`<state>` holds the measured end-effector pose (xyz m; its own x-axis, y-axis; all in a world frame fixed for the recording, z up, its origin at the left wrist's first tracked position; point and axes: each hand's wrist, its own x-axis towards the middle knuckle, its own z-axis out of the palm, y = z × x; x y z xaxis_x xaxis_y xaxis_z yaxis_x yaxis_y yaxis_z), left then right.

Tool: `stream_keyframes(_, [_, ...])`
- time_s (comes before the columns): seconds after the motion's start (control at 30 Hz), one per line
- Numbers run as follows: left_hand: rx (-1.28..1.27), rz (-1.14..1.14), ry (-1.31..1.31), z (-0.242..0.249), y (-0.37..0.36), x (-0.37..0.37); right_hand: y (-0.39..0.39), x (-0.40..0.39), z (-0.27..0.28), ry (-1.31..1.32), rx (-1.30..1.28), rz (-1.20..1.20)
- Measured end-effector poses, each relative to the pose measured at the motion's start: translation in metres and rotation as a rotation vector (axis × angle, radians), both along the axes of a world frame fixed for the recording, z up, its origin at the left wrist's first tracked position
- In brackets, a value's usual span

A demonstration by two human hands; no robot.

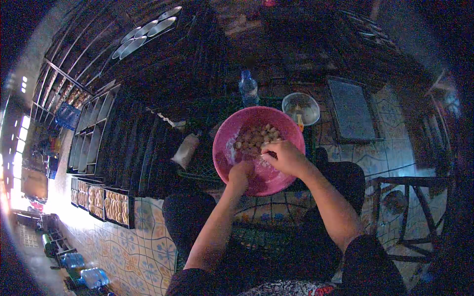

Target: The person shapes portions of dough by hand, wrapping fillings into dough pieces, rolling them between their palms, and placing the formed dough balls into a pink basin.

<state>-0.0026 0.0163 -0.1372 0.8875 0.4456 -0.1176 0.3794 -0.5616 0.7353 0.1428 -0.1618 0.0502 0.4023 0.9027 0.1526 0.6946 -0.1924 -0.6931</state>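
A pink basin [223, 129] stands in front of me, between my knees. Small round brownish pieces [253, 139], too grainy to name, are heaped at its far side, and white powder [230, 148] coats part of the inner wall. My right hand [286, 157] is over the basin's right half, thumb and fingers pinched together; whatever is between them is too small to make out. Inside the near left part of the basin is my left hand [242, 173], its fingers pointing down, dark and blurred.
Behind the basin are a clear plastic bottle [248, 89] and a metal bowl [301, 109] with a yellow-handled tool. A whitish bag [185, 151] lies to the left. Trays of pale bread-like pieces [117, 206] line the left floor; a metal stool frame [406, 212] stands right.
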Motion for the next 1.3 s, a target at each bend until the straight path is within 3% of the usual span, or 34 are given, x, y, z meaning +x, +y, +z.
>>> stream_keyframes(0.07, [-0.111,0.065,-0.065,-0.016,-0.003,0.003,0.001,0.001,-0.002,-0.007,-0.026,0.003])
stream_keyframes(0.1, [-0.114,0.065,-0.066,0.011,-0.008,0.004,0.001,0.003,-0.004,-0.041,-0.012,0.014])
stream_keyframes(0.17, [0.415,-0.122,0.234,0.112,-0.028,0.006,-0.001,0.006,-0.006,-0.069,-0.005,0.016])
stream_keyframes(0.23, [0.329,-0.080,0.283,0.136,-0.029,0.009,-0.003,0.004,0.003,-0.073,-0.039,0.000])
stream_keyframes(0.4, [0.316,-0.003,0.218,0.094,-0.036,0.007,0.003,0.006,0.005,-0.050,-0.104,-0.035])
stream_keyframes(0.5, [0.299,-0.085,0.451,0.078,-0.043,0.010,0.006,0.003,0.008,-0.019,-0.145,-0.052])
stream_keyframes(0.57, [0.315,-0.122,0.095,0.082,-0.049,-0.005,0.009,0.000,0.006,0.021,-0.192,-0.063])
stream_keyframes(0.7, [0.282,-0.179,-0.062,0.097,-0.031,-0.006,0.016,0.003,-0.002,-0.042,-0.259,-0.016])
stream_keyframes(0.77, [0.192,-0.288,0.279,0.146,-0.017,0.008,0.015,0.007,-0.007,-0.009,-0.306,-0.004])
stream_keyframes(0.8, [0.188,-0.292,0.276,0.159,-0.008,0.017,0.014,0.011,-0.013,-0.035,-0.240,-0.005])
stream_keyframes(0.87, [0.190,-0.454,0.586,0.175,0.005,0.026,0.009,0.015,-0.020,-0.050,-0.185,-0.018])
stream_keyframes(0.9, [0.185,-0.467,0.589,0.180,0.004,0.023,0.010,0.016,-0.022,-0.020,-0.127,-0.002])
stream_keyframes(0.97, [-0.284,-0.112,0.059,0.188,0.003,0.019,0.011,0.013,-0.032,-0.005,-0.045,-0.006])
stream_keyframes(1.0, [-0.287,-0.109,0.057,0.188,0.003,0.018,0.013,0.012,-0.030,-0.007,-0.048,-0.003])
stream_keyframes(1.07, [0.003,-0.174,0.004,0.190,0.006,0.017,0.020,0.008,-0.021,0.134,-0.066,-0.021])
stream_keyframes(1.17, [-0.029,-0.127,-0.144,0.186,0.003,0.014,0.026,0.008,-0.031,0.087,0.029,-0.049])
stream_keyframes(1.3, [0.022,-0.197,-0.261,0.159,0.010,0.011,0.022,-0.004,-0.004,0.133,0.047,-0.025])
